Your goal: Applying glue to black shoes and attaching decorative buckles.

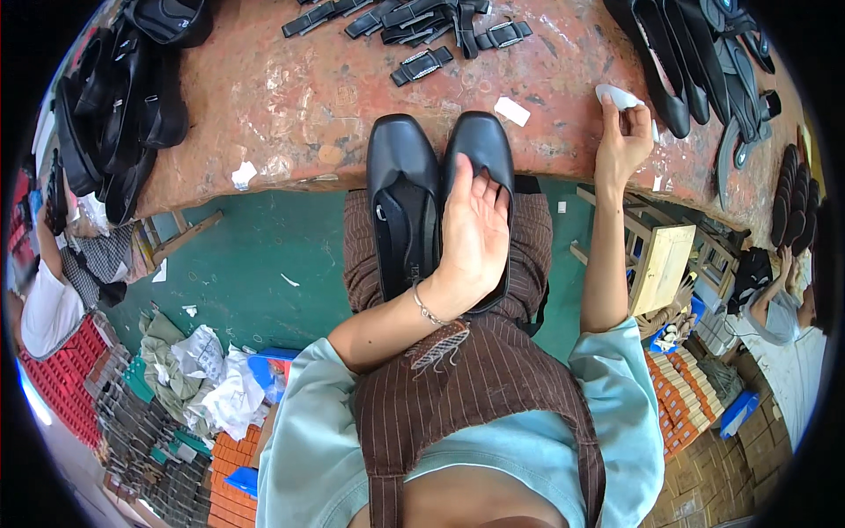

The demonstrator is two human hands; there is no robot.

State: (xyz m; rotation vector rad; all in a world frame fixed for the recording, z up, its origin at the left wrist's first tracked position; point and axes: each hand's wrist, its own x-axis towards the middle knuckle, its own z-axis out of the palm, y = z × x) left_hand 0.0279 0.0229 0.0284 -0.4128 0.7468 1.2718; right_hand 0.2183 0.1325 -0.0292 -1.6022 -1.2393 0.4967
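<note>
A pair of black square-toed flat shoes lies across my lap, toes on the table's edge: a left shoe (403, 145) and a right shoe (480, 132). My left hand (475, 233) reaches across onto the right shoe, palm up. Its thumb and fingers are apart near the shoe's opening, and much of that opening is hidden beneath it. Farther right, over the table, my right hand (627, 145) pinches a small white rounded piece (619, 95); what it is made of I cannot tell.
The worn reddish table (290, 106) bears several black buckled bow strips (422, 66) and white scraps (512, 111). Black shoes are piled at left (123, 97) and right (660, 62). A wooden stool (664, 264) stands below at right. Other people work at both sides.
</note>
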